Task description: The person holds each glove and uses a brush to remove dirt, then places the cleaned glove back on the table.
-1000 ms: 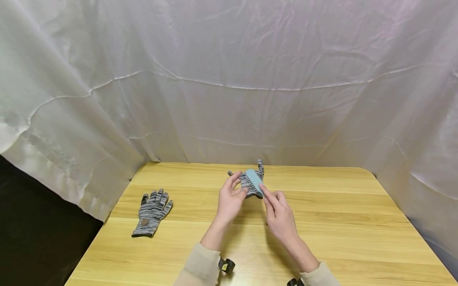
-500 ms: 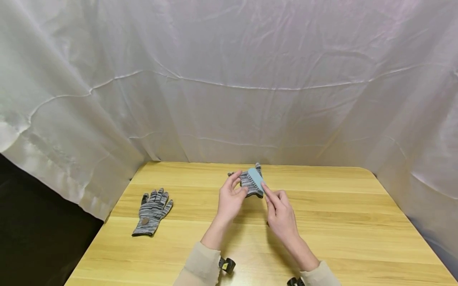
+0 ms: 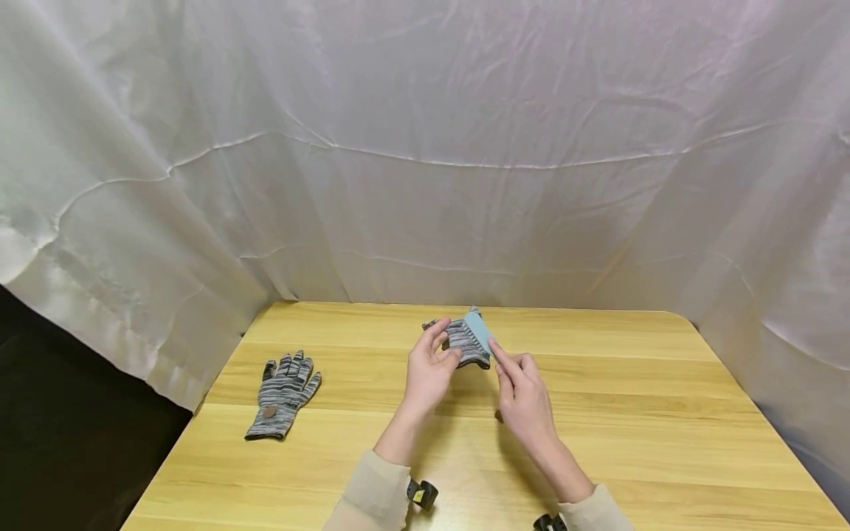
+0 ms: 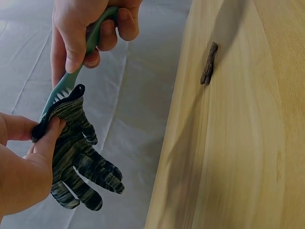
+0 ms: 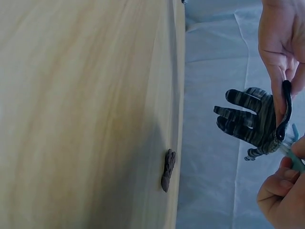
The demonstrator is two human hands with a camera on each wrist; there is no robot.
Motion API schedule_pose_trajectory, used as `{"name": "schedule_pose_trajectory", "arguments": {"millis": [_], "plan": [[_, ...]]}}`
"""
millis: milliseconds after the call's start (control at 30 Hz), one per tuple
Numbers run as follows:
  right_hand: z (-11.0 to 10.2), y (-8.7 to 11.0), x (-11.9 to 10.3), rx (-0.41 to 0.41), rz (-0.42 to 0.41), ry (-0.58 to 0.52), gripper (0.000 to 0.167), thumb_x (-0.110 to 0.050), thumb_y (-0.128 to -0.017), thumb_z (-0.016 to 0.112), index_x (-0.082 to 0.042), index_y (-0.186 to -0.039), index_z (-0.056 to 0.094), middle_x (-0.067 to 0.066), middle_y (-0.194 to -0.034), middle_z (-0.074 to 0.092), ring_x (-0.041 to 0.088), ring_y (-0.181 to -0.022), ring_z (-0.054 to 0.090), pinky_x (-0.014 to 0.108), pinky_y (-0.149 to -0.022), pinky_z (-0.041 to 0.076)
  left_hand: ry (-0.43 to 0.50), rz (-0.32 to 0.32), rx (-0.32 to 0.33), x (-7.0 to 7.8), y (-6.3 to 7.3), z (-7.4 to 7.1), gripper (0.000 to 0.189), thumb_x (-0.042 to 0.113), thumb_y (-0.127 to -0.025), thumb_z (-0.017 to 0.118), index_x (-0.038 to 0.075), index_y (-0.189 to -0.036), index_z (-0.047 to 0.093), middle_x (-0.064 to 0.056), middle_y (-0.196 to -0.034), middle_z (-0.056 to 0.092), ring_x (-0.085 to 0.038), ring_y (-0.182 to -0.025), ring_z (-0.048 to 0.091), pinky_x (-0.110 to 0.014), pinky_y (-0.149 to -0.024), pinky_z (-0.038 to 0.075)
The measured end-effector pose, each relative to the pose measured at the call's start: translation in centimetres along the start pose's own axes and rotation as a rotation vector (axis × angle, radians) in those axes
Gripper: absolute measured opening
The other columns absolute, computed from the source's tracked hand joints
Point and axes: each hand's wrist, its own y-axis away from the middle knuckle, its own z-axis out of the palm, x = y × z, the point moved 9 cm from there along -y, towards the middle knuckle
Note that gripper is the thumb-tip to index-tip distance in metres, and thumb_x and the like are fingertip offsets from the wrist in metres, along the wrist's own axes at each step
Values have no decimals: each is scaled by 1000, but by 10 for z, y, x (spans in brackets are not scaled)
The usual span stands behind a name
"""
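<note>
In the head view, my left hand (image 3: 428, 372) pinches a grey-and-black striped knit glove (image 3: 465, 341) above the far half of the table. The left wrist view shows thumb and fingers at the black-edged cuff, with the glove's fingers (image 4: 97, 171) dangling. My right hand (image 3: 527, 409) grips a blue-green brush (image 3: 479, 332), index finger stretched along its back. Its white bristles (image 4: 62, 94) lie against the glove near the cuff. In the right wrist view, the brush (image 5: 296, 162) is partly cut off by the frame edge.
A matching glove (image 3: 282, 394) lies flat at the table's left, a round brown patch (image 3: 268, 411) near its cuff. On the wooden table (image 3: 664, 413), a dark brown twisted lump (image 4: 209, 64) sits below my right hand. Pale curtain (image 3: 425, 184) hangs behind.
The brush has shifted a little to the right across the held glove, uncovering more knit on its left. The glove's upright finger has sunk lower. The other glove has not moved.
</note>
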Motion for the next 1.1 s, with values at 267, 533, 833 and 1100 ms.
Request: {"name": "schedule_pose_trajectory", "arguments": {"millis": [267, 533, 833, 1100], "plan": [[-1, 0, 2, -3, 27, 24, 46, 2, -100, 62, -16, -142, 66, 8, -96, 58, 10, -71, 46, 25, -57, 44, 26, -2, 2, 0, -1, 2, 58, -12, -93, 59, -3, -149, 49, -33, -150, 48, -44, -116, 67, -27, -90, 60], [-3, -2, 8, 11, 38, 30, 44, 1, -101, 61, -13, -143, 64, 9, -96, 58, 11, -71, 47, 27, -58, 46, 20, 1, 2, 0, -1, 3, 57, -12, -93, 59, -2, -149, 51, -32, -152, 45, -45, -118, 66, -23, -86, 60], [-13, -8, 19, 24, 93, -16, 46, 0, -103, 59, -10, -147, 59, 10, -92, 54, 14, -72, 44, 28, -62, 42, 9, 15, 18, 3, -1, -2, 57, -12, -92, 60, 0, -147, 53, -30, -150, 49, -43, -113, 69, -21, -84, 59], [-12, -6, 2, 13, -9, -87, 46, 2, -101, 60, -9, -146, 61, 6, -88, 52, 9, -68, 41, 23, -57, 39, 21, 17, -14, 1, -2, 0, 57, -13, -94, 59, -3, -149, 49, -29, -152, 47, -43, -117, 67, -23, -87, 59]]}}
